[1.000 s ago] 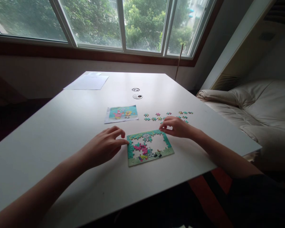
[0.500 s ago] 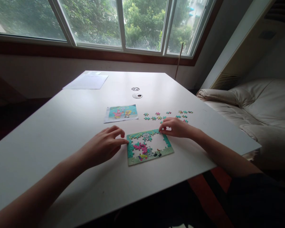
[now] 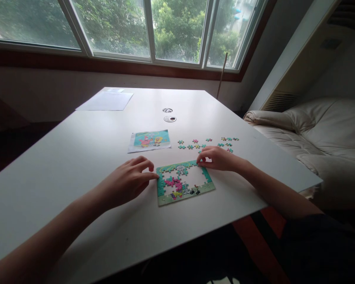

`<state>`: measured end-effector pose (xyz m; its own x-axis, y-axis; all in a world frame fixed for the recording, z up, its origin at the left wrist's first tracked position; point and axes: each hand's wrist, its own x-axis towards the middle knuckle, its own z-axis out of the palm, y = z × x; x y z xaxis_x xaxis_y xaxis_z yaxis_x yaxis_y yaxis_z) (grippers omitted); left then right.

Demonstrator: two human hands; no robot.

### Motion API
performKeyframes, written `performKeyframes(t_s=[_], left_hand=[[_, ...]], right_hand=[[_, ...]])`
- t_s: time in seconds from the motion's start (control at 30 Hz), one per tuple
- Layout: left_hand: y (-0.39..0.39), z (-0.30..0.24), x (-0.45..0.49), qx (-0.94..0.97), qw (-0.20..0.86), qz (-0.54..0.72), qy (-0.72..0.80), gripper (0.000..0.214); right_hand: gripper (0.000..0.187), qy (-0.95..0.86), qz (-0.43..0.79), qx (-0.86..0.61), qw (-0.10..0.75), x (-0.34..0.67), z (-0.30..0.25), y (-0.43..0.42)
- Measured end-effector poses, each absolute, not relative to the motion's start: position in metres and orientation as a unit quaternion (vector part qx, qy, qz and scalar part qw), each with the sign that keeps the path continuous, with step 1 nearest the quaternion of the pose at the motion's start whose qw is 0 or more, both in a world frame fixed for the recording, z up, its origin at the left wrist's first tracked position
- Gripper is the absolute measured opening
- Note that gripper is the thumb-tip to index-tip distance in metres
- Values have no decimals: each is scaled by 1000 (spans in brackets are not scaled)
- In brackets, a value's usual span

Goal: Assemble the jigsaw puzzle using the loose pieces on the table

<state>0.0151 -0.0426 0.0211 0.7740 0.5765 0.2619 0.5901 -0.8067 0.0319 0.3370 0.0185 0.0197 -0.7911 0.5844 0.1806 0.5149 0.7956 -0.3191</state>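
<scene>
A partly assembled jigsaw puzzle (image 3: 183, 195) lies on the white table, its border joined and white gaps showing inside. My left hand (image 3: 128, 179) rests at its left edge, thumb stretched out and touching the border, other fingers loosely bent and apart. At the top right corner, my right hand (image 3: 214, 158) has thumb and fingertips pinched together. The hand covers that corner, and what lies between the fingertips is too small to make out. Several loose puzzle pieces (image 3: 197, 146) are spread behind the puzzle, some close to the right hand.
Behind the puzzle lies a reference picture sheet (image 3: 149, 141) with the cartoon characters. A paper sheet (image 3: 106, 101) is at the far left of the table (image 3: 91, 138). Two round cable holes (image 3: 169, 118) are set in the tabletop. A cream sofa (image 3: 322, 138) stands to the right.
The whole view shifts slightly left. Both hands keep their places at the puzzle, and no piece has visibly moved.
</scene>
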Motion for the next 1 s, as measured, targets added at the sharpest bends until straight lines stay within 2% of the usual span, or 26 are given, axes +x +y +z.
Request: performKeyframes(t_s=[1.0], left_hand=[[-43, 19, 16, -938, 25, -152, -311, 27]], right_hand=[[10, -937, 132, -292, 137, 336, 21, 18]])
